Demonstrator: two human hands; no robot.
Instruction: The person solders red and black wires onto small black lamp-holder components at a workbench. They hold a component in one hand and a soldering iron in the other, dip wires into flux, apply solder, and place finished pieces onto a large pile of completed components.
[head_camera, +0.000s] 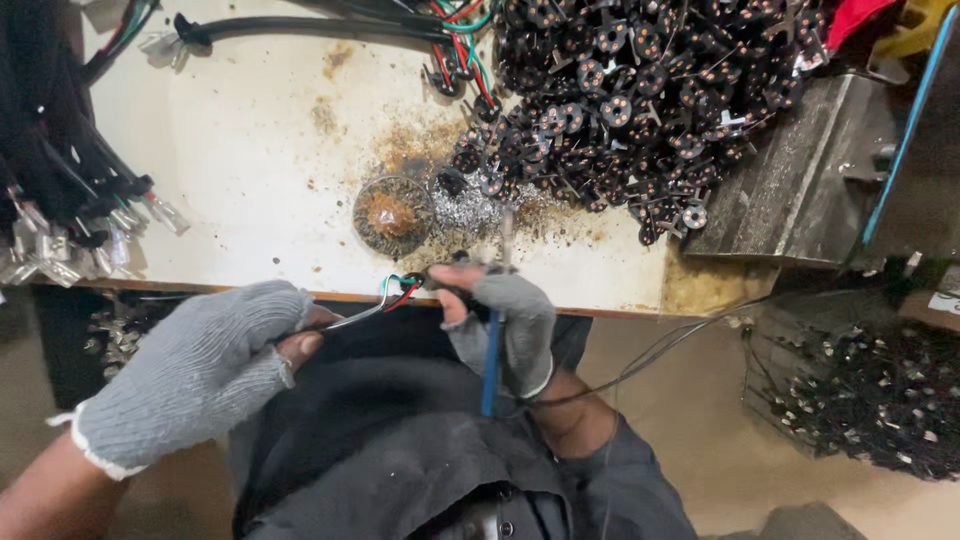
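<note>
My left hand, in a grey knitted glove, pinches a thin cable whose red, green and white wires fan out at its end. My right hand, in a grey fingerless glove, holds a soldering iron with a blue handle and a metal tip pointing up over the bench edge. Its fingers also press a small black part against the wire ends. Both hands meet just in front of the white bench top.
A big heap of small black round parts with copper pins fills the bench's back right. A round tin of brown paste sits near the front edge beside solder splatter. Bundles of black cables lie at left. A metal tray and a bin of parts stand at right.
</note>
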